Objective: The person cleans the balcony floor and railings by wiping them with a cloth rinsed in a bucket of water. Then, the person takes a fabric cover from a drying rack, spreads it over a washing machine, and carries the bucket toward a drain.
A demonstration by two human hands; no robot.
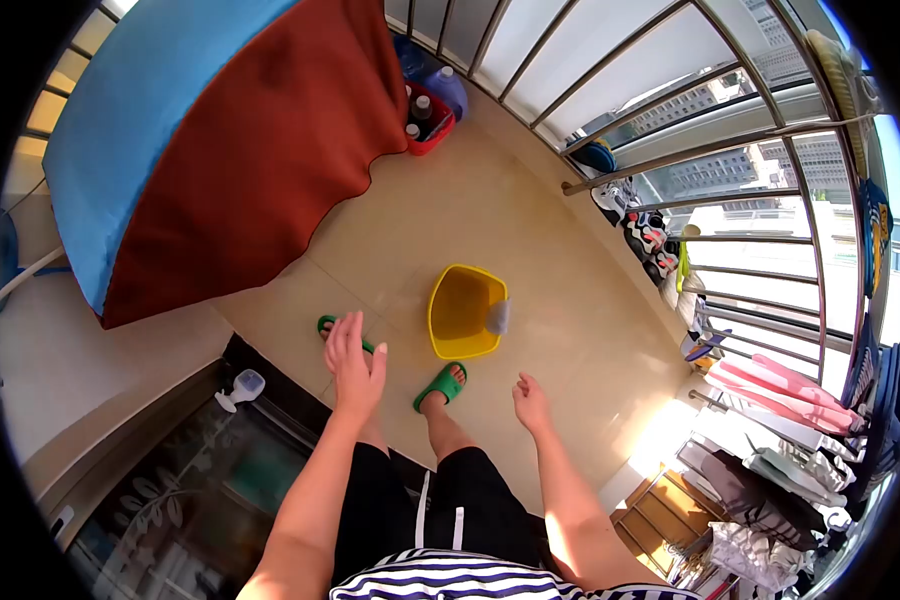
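Note:
My left hand (355,365) is stretched out above the green slipper on one foot, its fingers extended and holding nothing. Over the tiled floor (570,300), to the right of the other green slipper (440,386), hangs my right hand (531,402), its fingers curled together; whether anything small is inside cannot be seen. Between and beyond the hands a yellow bucket (455,310) stands on the floor, with a grey cloth (498,317) over its right rim. Neither hand touches the bucket.
A blue and red-brown cover (260,150) fills the upper left. Beside it is a red basket (432,143) with bottles. Metal railings (720,238), shoes (642,228) and hanging clothes (770,480) line the right. A spray bottle (245,387) lies at the lower left.

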